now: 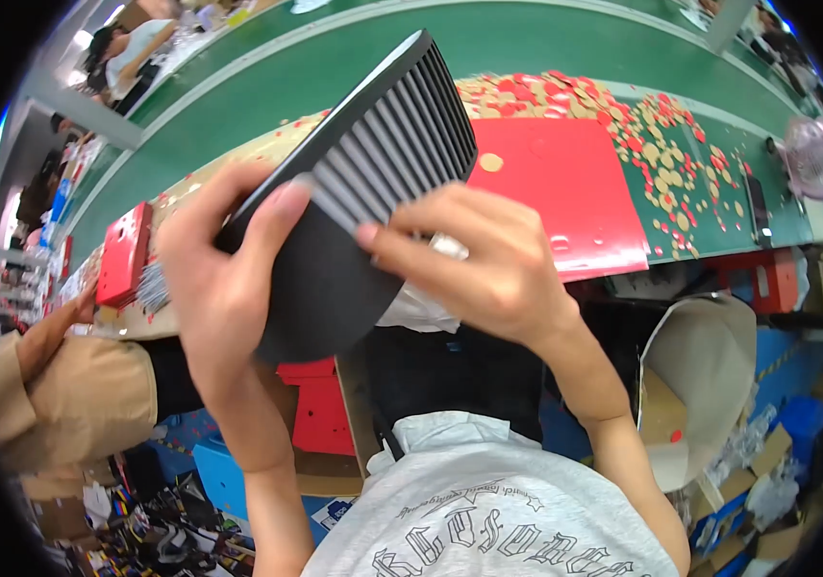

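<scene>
A black slatted piece (335,260), with a row of parallel strips at its upper end and a smooth rounded lower part, is raised at a tilt in front of me. My left hand (224,255) grips it by its left side, thumb across the front. Against the lower ends of the strips, the fingers of my right hand (488,264) are curled and pressed together; whatever they pinch is hidden. Some whitish, crumpled material (421,306) shows behind the right hand.
On the green table (354,91) lie a red sheet (551,183) and scattered red and tan discs (666,163). A phone (758,207) and a pink fan (812,159) sit at the right. Red boxes (126,252) stand left, beside another person's arm (56,332). Below is an open carton (359,404).
</scene>
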### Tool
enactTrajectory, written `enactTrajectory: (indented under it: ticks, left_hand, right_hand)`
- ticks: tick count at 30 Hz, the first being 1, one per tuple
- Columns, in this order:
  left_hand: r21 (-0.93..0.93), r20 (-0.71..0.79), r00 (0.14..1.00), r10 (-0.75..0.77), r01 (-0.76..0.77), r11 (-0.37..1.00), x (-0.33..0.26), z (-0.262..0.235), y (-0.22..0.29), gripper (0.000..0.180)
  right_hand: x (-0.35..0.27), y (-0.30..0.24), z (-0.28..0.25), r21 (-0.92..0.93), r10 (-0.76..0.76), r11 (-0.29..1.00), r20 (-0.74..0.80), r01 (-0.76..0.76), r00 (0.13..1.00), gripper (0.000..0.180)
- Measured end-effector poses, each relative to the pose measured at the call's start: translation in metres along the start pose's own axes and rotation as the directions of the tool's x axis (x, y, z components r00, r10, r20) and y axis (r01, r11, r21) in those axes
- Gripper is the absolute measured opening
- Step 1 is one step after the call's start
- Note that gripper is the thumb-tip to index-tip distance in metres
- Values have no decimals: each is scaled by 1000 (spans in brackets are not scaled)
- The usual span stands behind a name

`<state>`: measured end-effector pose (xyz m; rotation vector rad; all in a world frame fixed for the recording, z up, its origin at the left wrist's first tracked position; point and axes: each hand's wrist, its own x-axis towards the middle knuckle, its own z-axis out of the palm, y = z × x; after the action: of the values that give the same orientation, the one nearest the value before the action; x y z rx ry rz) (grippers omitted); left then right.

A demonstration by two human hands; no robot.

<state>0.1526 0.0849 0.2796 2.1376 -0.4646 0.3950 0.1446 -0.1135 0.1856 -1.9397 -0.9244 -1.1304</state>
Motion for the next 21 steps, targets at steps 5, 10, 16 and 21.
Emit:
enactTrajectory:
  ticks: [5,10,16,21]
  left_hand:
    - [-231,-376,907,-189,106,967,-67,21,17,33]
    - [-581,-114,913,-392,259,772,-93,34,-1,37]
    - [-561,292,854,-431,517,646,-118,46,-23,29]
    - [-322,480,868,-132,314,893,-110,72,-31,18]
  right_hand:
    - [-11,-62,-32,167,126,974,167,-154,978,21]
    - [-51,-90,-34,330,372,862,105,-385,922,27]
    - [-81,-108,-54,116,442,872,234,-476,866,25]
    - [-104,-111,-76,222,590,694,368,-684,718,17]
